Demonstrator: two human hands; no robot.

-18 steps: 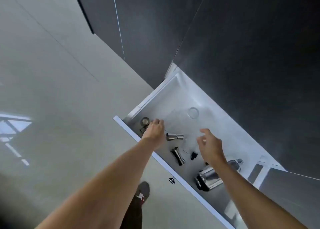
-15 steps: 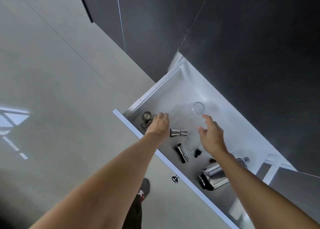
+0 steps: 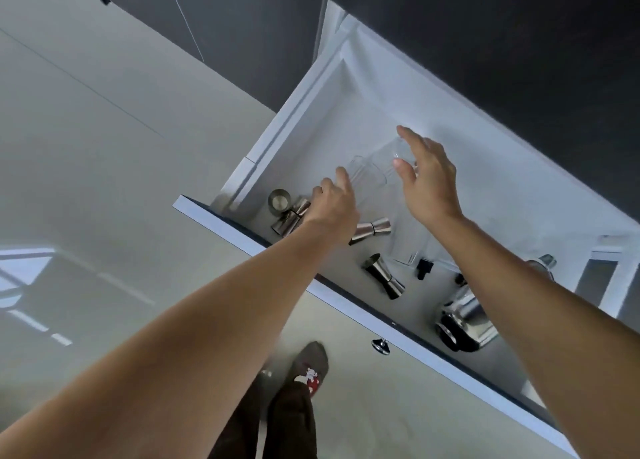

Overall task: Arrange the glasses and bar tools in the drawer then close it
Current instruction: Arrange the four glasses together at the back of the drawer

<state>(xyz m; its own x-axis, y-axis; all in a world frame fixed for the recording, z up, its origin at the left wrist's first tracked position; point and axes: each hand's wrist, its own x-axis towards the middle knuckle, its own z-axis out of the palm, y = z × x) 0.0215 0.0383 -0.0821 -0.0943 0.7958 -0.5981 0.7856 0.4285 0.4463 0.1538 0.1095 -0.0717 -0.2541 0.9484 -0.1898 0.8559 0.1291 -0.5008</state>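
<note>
The white drawer (image 3: 311,87) stands pulled out. Two clear glasses lie in its middle. My right hand (image 3: 427,181) hovers with fingers spread over one clear glass (image 3: 389,152), thumb and forefinger on either side of it; whether they touch it is unclear. My left hand (image 3: 334,209) reaches in with its forefinger at the second clear glass (image 3: 365,174) and holds nothing. Steel jiggers lie nearby: one (image 3: 372,228) just right of my left wrist, another (image 3: 384,278) closer to the drawer front, and a third (image 3: 289,219) beside a small steel cup (image 3: 278,198).
A steel shaker (image 3: 464,320) lies at the drawer's right end under my right forearm, with a steel cap (image 3: 545,262) beyond it. A small black piece (image 3: 424,268) sits mid-drawer. The drawer front carries a round knob (image 3: 380,344). Dark cabinet fronts (image 3: 242,25) rise behind. My foot (image 3: 310,365) is below.
Both hands have reached deeper into the drawer. My right hand has arrived over the far glass, and my left hand has moved off the jiggers to the nearer glass.
</note>
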